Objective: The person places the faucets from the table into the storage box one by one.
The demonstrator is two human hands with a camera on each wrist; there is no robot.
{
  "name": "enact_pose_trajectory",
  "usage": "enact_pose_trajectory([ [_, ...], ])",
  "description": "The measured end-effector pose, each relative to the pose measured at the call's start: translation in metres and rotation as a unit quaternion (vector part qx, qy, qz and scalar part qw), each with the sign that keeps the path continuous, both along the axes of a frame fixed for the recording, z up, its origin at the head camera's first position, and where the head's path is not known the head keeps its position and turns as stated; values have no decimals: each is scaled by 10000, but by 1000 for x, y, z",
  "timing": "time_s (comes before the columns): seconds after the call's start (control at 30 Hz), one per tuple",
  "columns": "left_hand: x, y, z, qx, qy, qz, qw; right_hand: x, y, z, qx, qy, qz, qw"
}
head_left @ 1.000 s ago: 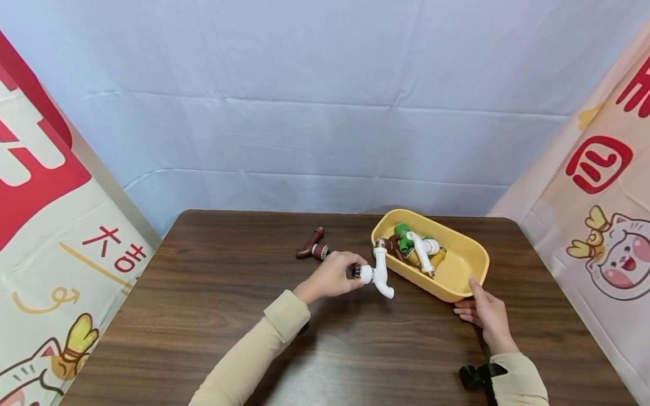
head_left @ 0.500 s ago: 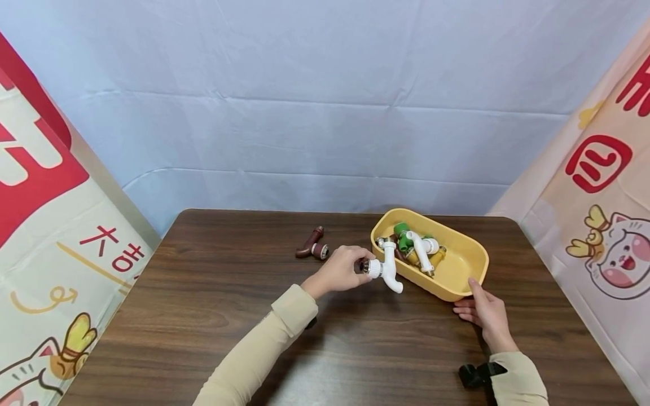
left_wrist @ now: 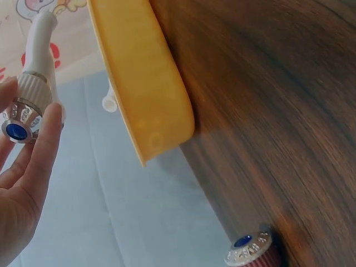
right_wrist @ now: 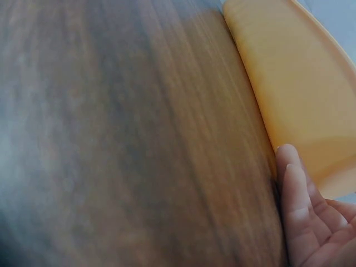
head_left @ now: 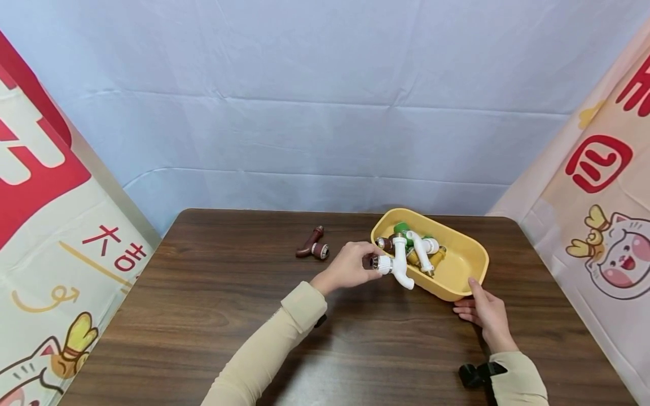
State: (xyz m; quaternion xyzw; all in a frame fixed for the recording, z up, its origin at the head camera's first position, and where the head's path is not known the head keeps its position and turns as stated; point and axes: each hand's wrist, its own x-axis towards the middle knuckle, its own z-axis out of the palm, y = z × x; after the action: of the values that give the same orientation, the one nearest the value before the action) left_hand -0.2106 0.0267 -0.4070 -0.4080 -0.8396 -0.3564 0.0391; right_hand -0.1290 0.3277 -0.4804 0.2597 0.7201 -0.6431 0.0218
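Observation:
My left hand (head_left: 350,266) pinches a white plastic faucet (head_left: 400,262) by its ribbed handle, spout pointing down and toward me, overlapping the near left rim of the yellow bin (head_left: 459,268). In the left wrist view, thumb and fingers grip the silver knob of this faucet (left_wrist: 34,92), which has a blue centre. My right hand (head_left: 487,316) holds the bin's near right corner, thumb at the rim and fingers against the outer wall. Inside the bin lie several faucets: another white faucet (head_left: 420,251), a green one (head_left: 401,227), a yellow one (head_left: 438,256) and a brown one (head_left: 384,243).
A brown faucet (head_left: 311,246) lies on the wooden table (head_left: 203,293), left of the bin and behind my left hand. A pale cloth (head_left: 304,124) hangs behind the table's far edge, and printed banners (head_left: 604,225) stand at the sides.
My left hand has moved right and slightly away from me with the white faucet, bringing it over the bin's near left rim. The right hand and bin have stayed practically still.

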Motion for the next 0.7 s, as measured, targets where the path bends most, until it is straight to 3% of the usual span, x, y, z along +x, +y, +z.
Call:
enact_pose_trajectory([
  [0.23, -2, 9, 0, 17, 83, 97, 9999, 0, 0, 1, 3, 20, 5, 10000],
  [0.7, -9, 30, 1, 152, -454, 274, 9985, 1, -1, 1, 3, 17, 12, 10000],
])
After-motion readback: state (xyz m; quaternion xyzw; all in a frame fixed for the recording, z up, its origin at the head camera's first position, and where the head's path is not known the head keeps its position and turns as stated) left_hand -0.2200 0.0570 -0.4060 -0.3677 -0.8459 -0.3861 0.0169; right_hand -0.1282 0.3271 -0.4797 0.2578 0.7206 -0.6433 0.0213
